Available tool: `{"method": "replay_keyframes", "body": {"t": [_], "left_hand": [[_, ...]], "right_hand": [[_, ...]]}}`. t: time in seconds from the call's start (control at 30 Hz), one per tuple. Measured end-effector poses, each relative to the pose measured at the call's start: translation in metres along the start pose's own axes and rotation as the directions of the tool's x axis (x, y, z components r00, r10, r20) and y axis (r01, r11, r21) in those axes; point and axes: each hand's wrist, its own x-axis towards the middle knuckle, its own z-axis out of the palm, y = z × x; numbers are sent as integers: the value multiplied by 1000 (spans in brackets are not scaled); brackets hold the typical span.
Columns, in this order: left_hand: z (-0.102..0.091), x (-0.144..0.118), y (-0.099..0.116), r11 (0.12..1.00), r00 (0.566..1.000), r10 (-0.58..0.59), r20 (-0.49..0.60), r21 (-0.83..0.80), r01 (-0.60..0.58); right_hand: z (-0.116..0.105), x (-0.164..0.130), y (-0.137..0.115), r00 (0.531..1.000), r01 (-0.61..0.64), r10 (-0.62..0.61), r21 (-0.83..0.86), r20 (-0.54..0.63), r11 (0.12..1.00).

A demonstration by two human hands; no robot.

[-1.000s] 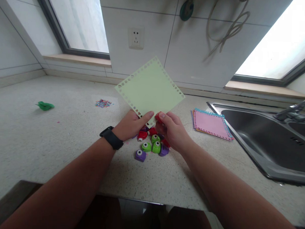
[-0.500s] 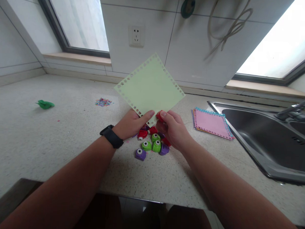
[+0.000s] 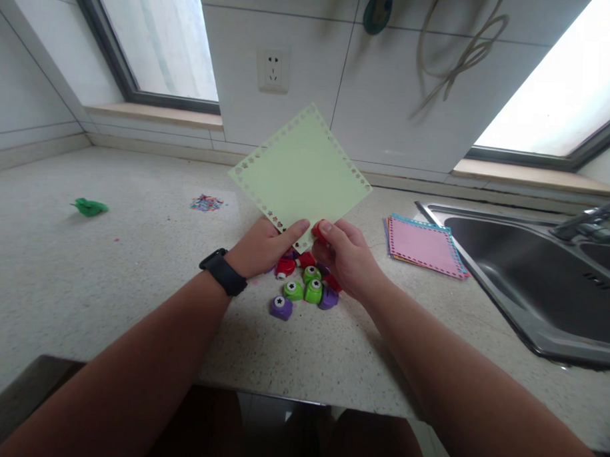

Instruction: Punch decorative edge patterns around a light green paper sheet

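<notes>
A light green sheet of paper (image 3: 302,168) with small shapes punched along its edges is held up, one corner towards me. My left hand (image 3: 272,244) pinches it near that lower corner, thumb on top. In my right hand (image 3: 345,253) is a red craft punch (image 3: 319,231), gripped under the thumb at the paper's lower right edge; the fingers hide most of it. Below the hands several more punches lie on the counter, among them a purple punch (image 3: 281,307), a green punch (image 3: 313,291) and a red punch (image 3: 284,268).
A stack of punched coloured paper (image 3: 424,248) lies at the right, beside the steel sink (image 3: 512,316). Left of the hands are a pile of paper bits (image 3: 206,203) and a crumpled green thing (image 3: 90,208). A tiled wall with a socket (image 3: 273,70) stands behind the counter.
Almost nothing differs. Both hands keep their hold on the paper and the red punch; the view has shifted very slightly.
</notes>
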Motion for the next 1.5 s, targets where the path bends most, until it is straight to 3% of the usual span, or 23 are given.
{"method": "replay_keyframes", "body": {"t": [0.33,0.53,0.83,0.97,1.07,1.17,1.23,1.3,1.43,1.5], "left_hand": [[1,1,3,994,994,105,-3,-16,-105],[1,1,3,994,994,110,-26,-6,-110],[-1,-1,-1,998,998,-58,-34,-27,57],[-2,-2,-1,995,996,-80,-28,-62,78],[-4,-1,-3,993,996,-79,-34,-86,76],[-6,0,-8,986,995,-87,-57,-146,78],[-8,1,-11,974,991,-130,-44,-195,119],[-9,2,-13,955,984,-179,-14,-245,170],[-10,5,-15,935,981,-194,20,-300,191],[-11,6,-17,937,983,-180,31,-298,181]], "right_hand": [[3,0,3,999,20,-19,19,-34,1000],[5,0,4,998,31,-33,-23,-61,999],[3,2,6,1000,8,-8,10,-23,1000],[-2,3,4,999,29,-29,-8,-32,1000],[-8,5,1,996,58,-62,-64,-57,996],[-14,6,-3,990,57,-85,-222,-116,973],[-20,6,-7,983,58,-121,-388,-139,920],[-27,6,-11,979,86,-177,-580,-102,810],[-41,8,-16,978,149,-192,-924,85,352],[-46,9,-15,978,159,-173,-956,118,247]]}}
